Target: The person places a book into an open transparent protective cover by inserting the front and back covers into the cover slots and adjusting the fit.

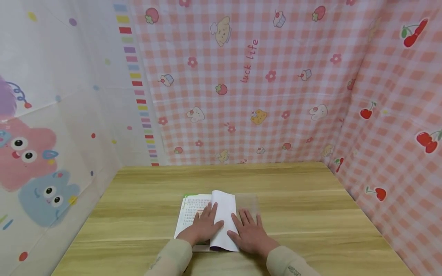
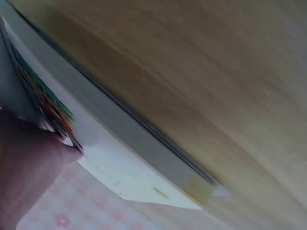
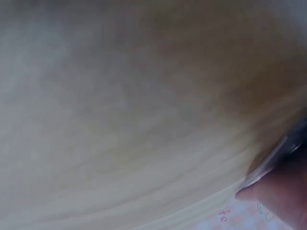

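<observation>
A thick book [image 1: 186,215] lies open on the table, its printed page facing up on the left. Over its right part is a plain white cover flap [image 1: 223,214], slightly curled at the near end. My left hand [image 1: 206,227] rests on the page and the flap's left side, fingers extended. A clear plastic sheet [image 1: 251,201] extends beyond the flap on the right. My right hand [image 1: 251,234] presses on it with spread fingers, thumb on the flap's right edge. In the left wrist view, the page block [image 2: 120,139] shows beside my left hand; a coloured picture is partly visible.
The wood-grain table [image 1: 304,207] extends around the book on all sides. A pink checked cloth [image 1: 248,96] hangs behind it and on the right. A white cloth with cartoon figures [image 1: 36,153] hangs on the left.
</observation>
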Available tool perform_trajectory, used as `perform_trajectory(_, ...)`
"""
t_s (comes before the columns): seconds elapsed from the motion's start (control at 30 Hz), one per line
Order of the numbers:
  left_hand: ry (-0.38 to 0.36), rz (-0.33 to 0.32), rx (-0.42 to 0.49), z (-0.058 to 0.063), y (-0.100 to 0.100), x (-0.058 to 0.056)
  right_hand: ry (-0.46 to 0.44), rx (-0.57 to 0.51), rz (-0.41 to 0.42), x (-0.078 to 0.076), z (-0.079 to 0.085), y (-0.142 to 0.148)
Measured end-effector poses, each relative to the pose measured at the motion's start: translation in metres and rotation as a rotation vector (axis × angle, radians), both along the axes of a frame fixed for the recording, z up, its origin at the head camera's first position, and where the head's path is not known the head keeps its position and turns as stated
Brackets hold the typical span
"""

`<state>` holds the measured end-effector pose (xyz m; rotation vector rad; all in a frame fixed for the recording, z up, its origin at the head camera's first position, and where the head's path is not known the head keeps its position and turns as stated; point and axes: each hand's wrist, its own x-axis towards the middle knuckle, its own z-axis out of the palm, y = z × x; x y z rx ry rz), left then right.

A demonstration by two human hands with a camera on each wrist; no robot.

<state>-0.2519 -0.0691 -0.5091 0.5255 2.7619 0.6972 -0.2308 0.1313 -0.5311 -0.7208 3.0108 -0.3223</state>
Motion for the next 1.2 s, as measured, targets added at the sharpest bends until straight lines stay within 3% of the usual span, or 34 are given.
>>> perform_trajectory(0.17,-0.058,0.002,0.107,0.007,-0.004,0.001,-0.044,-0.036,-0.004,0.001,0.004,0.002)
perform_trajectory(0.57,0.104,0.018,-0.096,-0.008,0.009,0.002,-0.002,-0.016,-0.019,0.001,-0.005,-0.001)
perform_trajectory(0.67,0.075,0.033,-0.059,-0.006,0.008,0.001,-0.033,-0.052,-0.016,0.002,-0.003,-0.005)
perform_trajectory(0.9,-0.053,0.081,0.165,0.005,0.000,0.002,-0.100,-0.109,-0.030,0.007,0.008,-0.010)
perform_trajectory(1.03,-0.092,0.083,0.178,0.011,0.001,0.001,-0.104,-0.116,-0.041,0.008,0.011,-0.009)
perform_trajectory(1.2,-0.067,0.094,0.085,0.012,0.011,0.001,-0.073,-0.119,-0.049,0.007,0.008,-0.006)
